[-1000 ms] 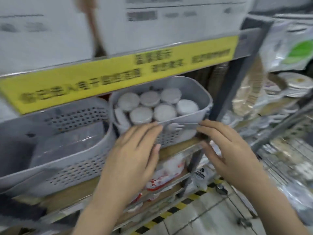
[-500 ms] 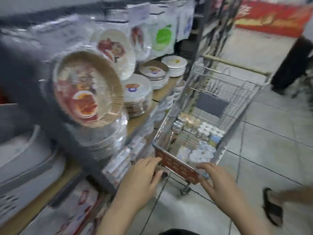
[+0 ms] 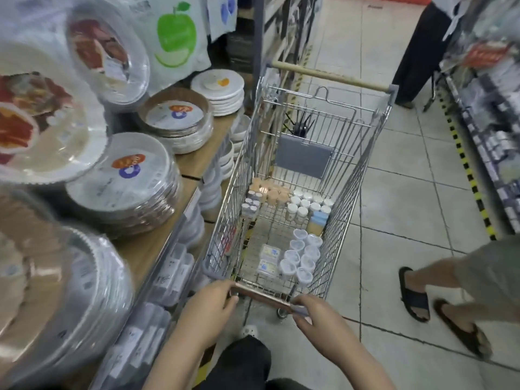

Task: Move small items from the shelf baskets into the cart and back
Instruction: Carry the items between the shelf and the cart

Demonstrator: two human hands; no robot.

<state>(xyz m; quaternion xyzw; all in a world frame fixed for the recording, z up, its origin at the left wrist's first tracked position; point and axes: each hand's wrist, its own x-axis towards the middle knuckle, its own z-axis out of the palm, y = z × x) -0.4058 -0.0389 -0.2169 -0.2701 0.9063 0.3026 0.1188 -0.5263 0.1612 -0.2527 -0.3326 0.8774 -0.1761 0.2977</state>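
A wire shopping cart (image 3: pixel 347 192) stands in the aisle with its wooden handle (image 3: pixel 332 77) at the far end. On its floor are white-lidded jars (image 3: pixel 306 204), small clear lidded cups (image 3: pixel 301 257), flat packs (image 3: pixel 269 260) and beige pieces (image 3: pixel 270 192). My left hand (image 3: pixel 209 309) grips the left part of the cart's near reddish rim bar (image 3: pixel 261 297). My right hand (image 3: pixel 319 319) grips the same bar at its right end. The shelf baskets are out of view.
A wooden shelf (image 3: pixel 157 243) at the left carries wrapped stacks of paper plates (image 3: pixel 126 181) close beside the cart. A person's sandalled feet (image 3: pixel 439 313) stand right of the cart. Another person (image 3: pixel 416 49) stands beyond the handle. A shelf (image 3: pixel 495 130) lines the right.
My view has swung from the grey shelf basket of round white tubs to the cart. Both hands left the basket's rim and now hold the cart's near bar.
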